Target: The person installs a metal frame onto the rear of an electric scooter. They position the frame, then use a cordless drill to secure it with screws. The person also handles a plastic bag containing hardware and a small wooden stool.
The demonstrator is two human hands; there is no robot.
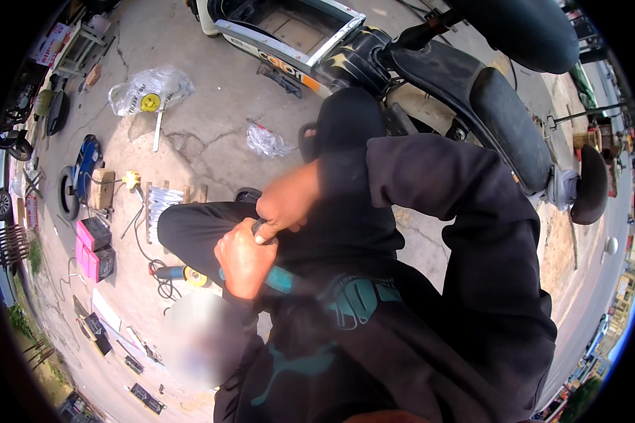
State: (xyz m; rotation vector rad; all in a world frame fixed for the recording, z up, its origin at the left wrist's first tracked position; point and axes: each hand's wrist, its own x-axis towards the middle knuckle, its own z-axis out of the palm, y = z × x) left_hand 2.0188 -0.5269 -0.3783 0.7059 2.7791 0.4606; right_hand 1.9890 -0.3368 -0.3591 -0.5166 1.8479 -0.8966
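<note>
In front of my lap, my left hand (245,261) is closed in a fist. My right hand (288,203) meets it from above, fingers curled and closed. Between them shows a small dark piece (259,227), mostly covered by the fingers; its kind cannot be made out. A teal thing (279,280) sticks out beside my left wrist, and whether it is held is unclear. Left of my knee, an angle grinder (176,273) with a blue body and a yellow disc lies on the ground. Several pale metal strips (164,204) rest on wooden pieces beyond that knee.
A scooter (430,77) with an open footwell stands ahead and to the right. A yellow plug connector (130,180) with a cable lies by a wooden block (102,189). Pink-and-black batteries (94,250) sit at left. Clear plastic bags (152,92) litter the concrete ahead.
</note>
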